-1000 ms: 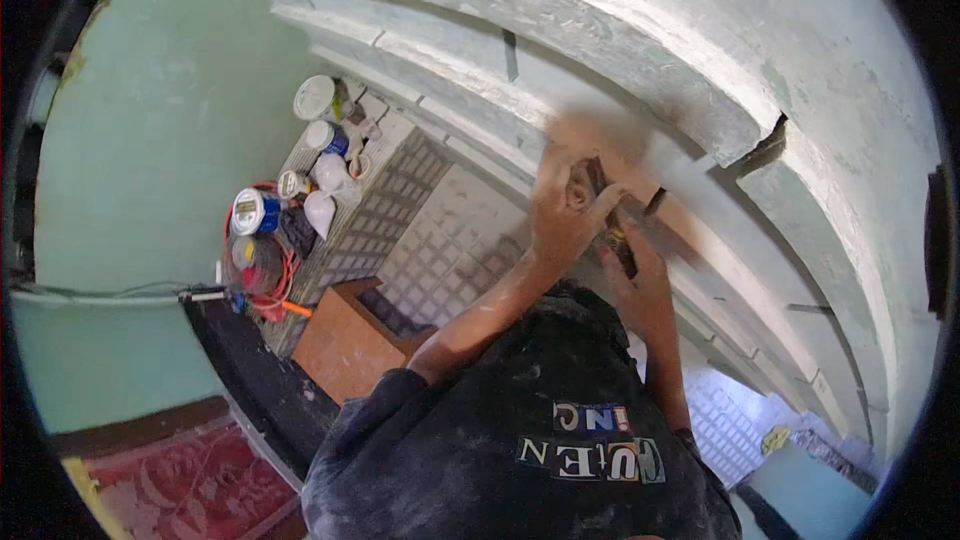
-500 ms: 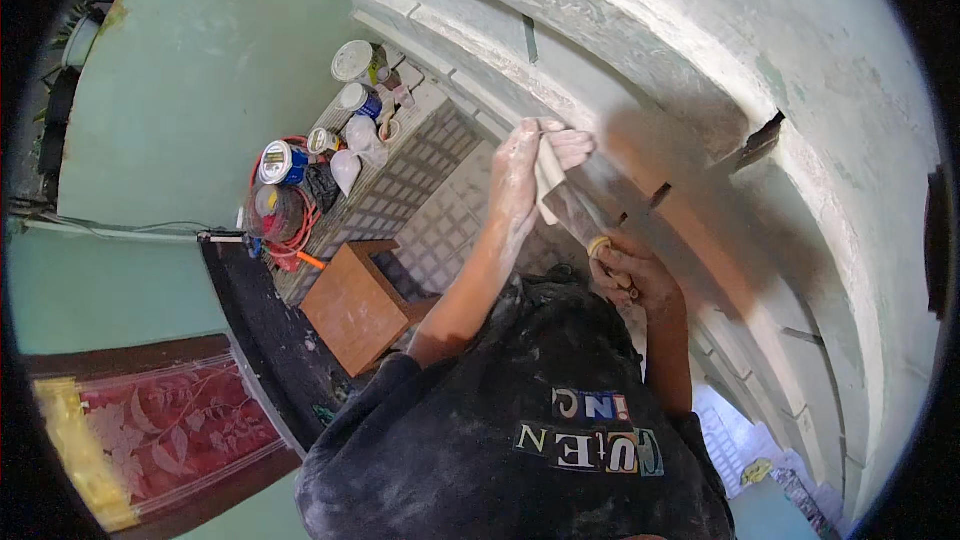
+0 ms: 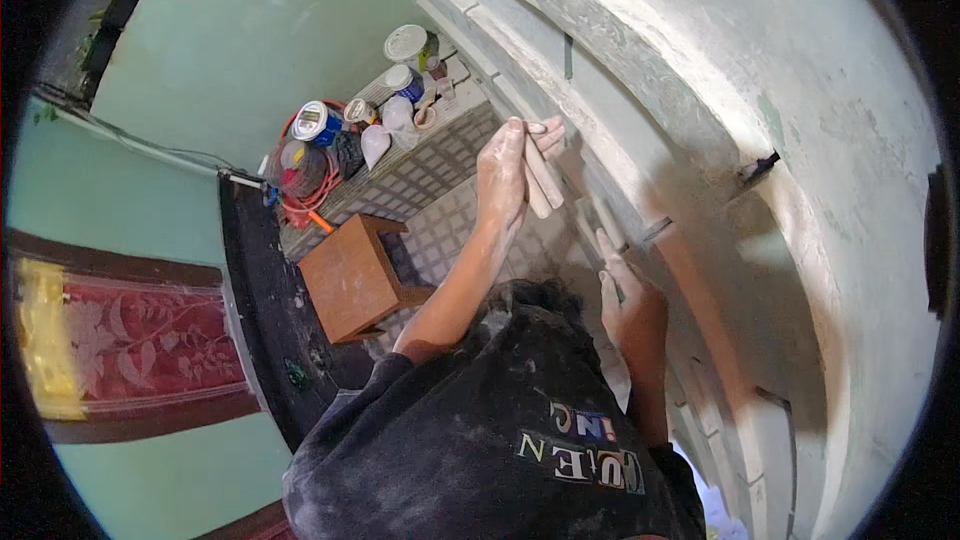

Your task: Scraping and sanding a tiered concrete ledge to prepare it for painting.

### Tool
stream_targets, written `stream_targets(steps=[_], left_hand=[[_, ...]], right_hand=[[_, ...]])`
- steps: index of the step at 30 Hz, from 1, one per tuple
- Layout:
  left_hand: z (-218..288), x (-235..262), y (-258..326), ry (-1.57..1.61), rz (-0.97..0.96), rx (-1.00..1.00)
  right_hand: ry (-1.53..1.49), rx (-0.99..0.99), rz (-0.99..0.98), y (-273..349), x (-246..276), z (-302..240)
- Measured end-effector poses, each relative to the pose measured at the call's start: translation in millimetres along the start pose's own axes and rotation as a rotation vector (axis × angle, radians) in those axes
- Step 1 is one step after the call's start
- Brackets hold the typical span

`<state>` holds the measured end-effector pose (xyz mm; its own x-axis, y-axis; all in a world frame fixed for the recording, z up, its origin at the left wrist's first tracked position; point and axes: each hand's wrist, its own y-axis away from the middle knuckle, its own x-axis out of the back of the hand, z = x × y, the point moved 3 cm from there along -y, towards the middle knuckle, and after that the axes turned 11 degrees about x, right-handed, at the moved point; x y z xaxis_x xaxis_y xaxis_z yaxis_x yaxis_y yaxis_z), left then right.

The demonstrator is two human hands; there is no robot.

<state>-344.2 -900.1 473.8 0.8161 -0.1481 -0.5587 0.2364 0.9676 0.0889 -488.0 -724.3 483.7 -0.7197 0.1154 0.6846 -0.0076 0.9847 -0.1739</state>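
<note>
My left hand, dusted with white powder, is closed around a pale flat slab seen nearly edge-on. Its fingers wrap the slab's upper end. Close to the stepped grey wall, my right hand is closed on a putty knife. The knife's grey blade is partly visible beyond the fingers, below the slab's lower end. The handle is mostly hidden in the grip. Whether the blade touches the wall, I cannot tell. A dark gap shows in the wall at the right.
A brown stool stands on the left below my left arm. Behind it, a ledge holds tubs, including a blue-and-white one, and small bags. An orange hose coils nearby. A red patterned panel lies farther left.
The view has turned a little. My right hand and the putty knife have shifted slightly down and away from the slab, toward the wall. My left hand still holds the slab, now more edge-on.
</note>
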Motion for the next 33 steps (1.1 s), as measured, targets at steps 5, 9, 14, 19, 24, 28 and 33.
stream_targets(steps=[5, 9, 14, 19, 24, 28, 33], left_hand=[[-15, -18, 8, -0.025, -0.043, 0.063], [14, -27, 4, -0.141, -0.034, -0.176], [35, -15, -17, -0.276, 0.03, -0.246], [27, 2, -45, -0.455, -0.018, -0.173], [55, 11, -74, -0.624, -0.188, -0.343], [69, 19, -96, -0.656, -0.323, -0.435], [82, 31, -123, -0.681, -0.463, -0.382]], right_hand=[[-0.314, 0.037, -0.011, -11, -7, -7], [-0.308, -0.207, -0.061, -8, -9, 10], [-0.545, -0.345, 0.077, -22, -17, 24], [-0.721, -0.26, 0.157, -79, -22, -12], [-0.71, -0.324, 0.322, -145, -46, -44], [-0.67, -0.277, 0.423, -185, -58, -58], [-0.699, -0.296, 0.521, -213, -73, -63]])
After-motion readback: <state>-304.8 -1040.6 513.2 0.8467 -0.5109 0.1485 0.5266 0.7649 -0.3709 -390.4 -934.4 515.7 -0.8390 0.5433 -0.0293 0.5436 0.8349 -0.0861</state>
